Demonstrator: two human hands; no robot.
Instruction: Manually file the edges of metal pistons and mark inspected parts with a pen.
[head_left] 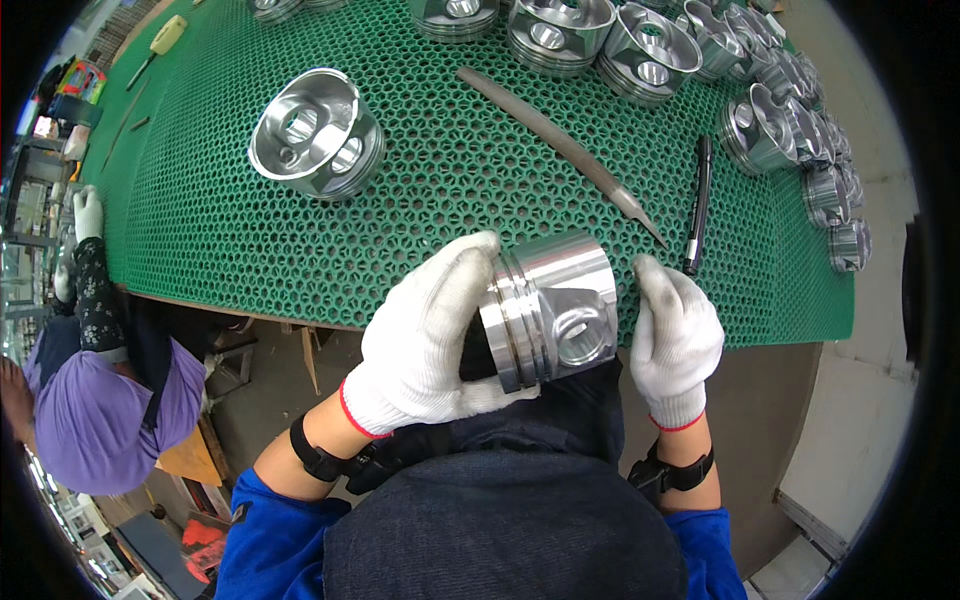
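Note:
A shiny metal piston [562, 275] lies on its side above my lap, near the mat's front edge. My left hand [415, 335], in a white knit glove, grips it at the grooved end, thumb above and fingers below. Its pin hole faces me on the lower right. Just right of the piston, my gloved right hand [678, 335] hangs with fingers curled and pressed together, apart from it. Whatever those fingers may hold is hidden. Beyond the hands, a long metal file [550, 133] and a black marker pen [700, 200] rest on the green mat [430, 190].
Another piston [315, 135] stands alone at the left. Several pistons [650, 55] line the back and right side. A cream-handled tool [168, 36] lies far left. At the left edge sits a co-worker [120, 410] in purple, one gloved hand [88, 212] on the table.

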